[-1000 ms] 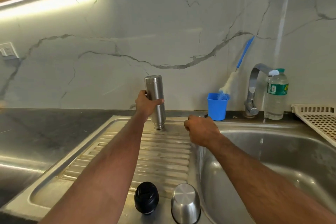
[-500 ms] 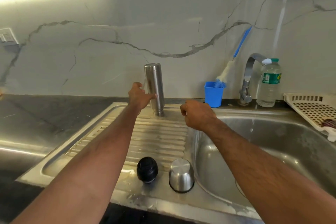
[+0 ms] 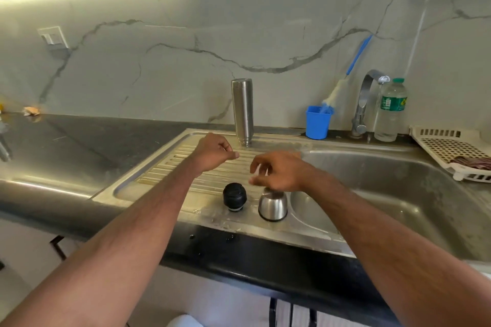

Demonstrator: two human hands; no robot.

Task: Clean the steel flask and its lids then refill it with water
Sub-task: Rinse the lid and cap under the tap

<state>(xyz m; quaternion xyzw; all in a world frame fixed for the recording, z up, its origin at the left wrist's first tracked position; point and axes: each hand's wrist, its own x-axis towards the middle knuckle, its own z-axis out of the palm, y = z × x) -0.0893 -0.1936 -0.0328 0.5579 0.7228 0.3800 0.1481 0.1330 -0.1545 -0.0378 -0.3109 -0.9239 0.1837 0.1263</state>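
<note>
head view: the steel flask [image 3: 242,110] is stood mouth-down on the drainboard [image 3: 170,167], likely to drain. nothing is held: left hand [image 3: 215,152] loosely curled, right hand [image 3: 276,171] with relaxed grip above the steel cap [image 3: 272,206], beside the black stopper [image 3: 234,196].

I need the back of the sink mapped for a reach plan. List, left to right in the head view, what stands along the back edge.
steel flask, standing mouth down → blue cup holding the bottle brush → tap → plastic water bottle → white drying rack
</note>
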